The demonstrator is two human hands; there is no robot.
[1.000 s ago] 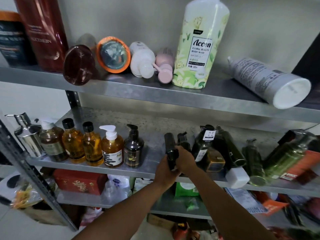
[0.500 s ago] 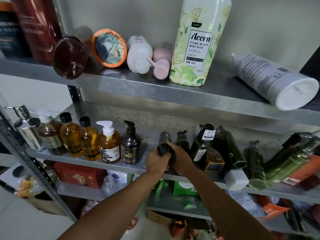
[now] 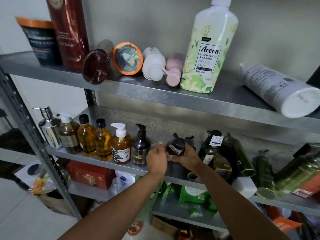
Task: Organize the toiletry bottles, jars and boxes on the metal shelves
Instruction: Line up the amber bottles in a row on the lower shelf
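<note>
A dark brown pump bottle (image 3: 175, 146) stands on the middle metal shelf (image 3: 97, 161), just right of a row of upright bottles. My right hand (image 3: 187, 157) grips its lower right side. My left hand (image 3: 156, 160) is at its left side, fingers loosely curled and touching it. The row holds a black pump bottle (image 3: 140, 149), an amber bottle with a white pump (image 3: 121, 146), two amber black-capped bottles (image 3: 94, 141) and a chrome dispenser (image 3: 48, 129). Dark and green bottles (image 3: 240, 153) lie jumbled to the right.
The top shelf (image 3: 155, 94) carries a tall green-white body wash bottle (image 3: 209, 54), a lying white tube (image 3: 280, 89), tipped pink and white pump bottles (image 3: 162, 66), jars and a tall red bottle (image 3: 69, 30). A red box (image 3: 90, 174) sits on the shelf below.
The dark pump bottle has gone from lying tilted in both hands to standing upright beside the row, a little further left. My left hand has loosened from its grip.
</note>
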